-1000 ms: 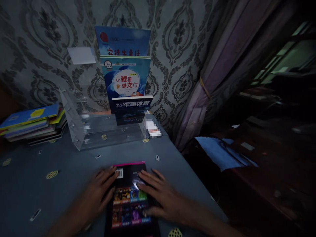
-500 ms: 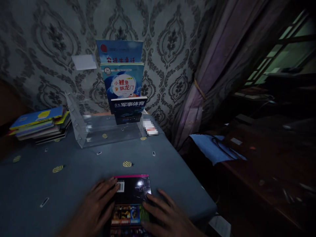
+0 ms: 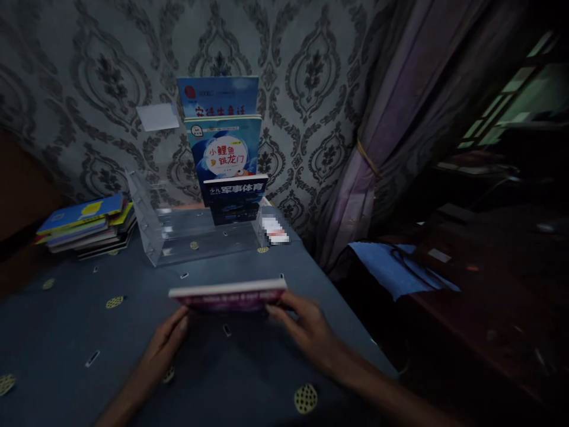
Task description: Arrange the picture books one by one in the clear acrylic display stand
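Observation:
A book [image 3: 229, 295] with a dark pink cover hangs above the table, nearly edge-on, its white page edge uppermost. At its left end my left hand [image 3: 166, 338] pinches the lower corner. Fingers of my right hand [image 3: 306, 326] grip the right end, thumb toward me. Beyond it stands a clear acrylic book rack [image 3: 146, 231] in tiers. On the rack's right side, a dark navy book [image 3: 235, 204] is in front, a blue book with a white circle [image 3: 226, 148] behind it, and another blue book [image 3: 217, 92] at the back.
Several books lie in a stack [image 3: 84, 228] left of the rack. A small white-and-red item [image 3: 276, 232], pixelated, lies at the rack's right. The patterned tablecloth [image 3: 200, 385] ends at the right; past it are a tied curtain [image 3: 351, 196] and a blue cloth [image 3: 386, 267].
The book has gone from lying on the table under both hands to being held up in the air, tilted edge-on. Both hands now grip its ends. The view has shifted slightly.

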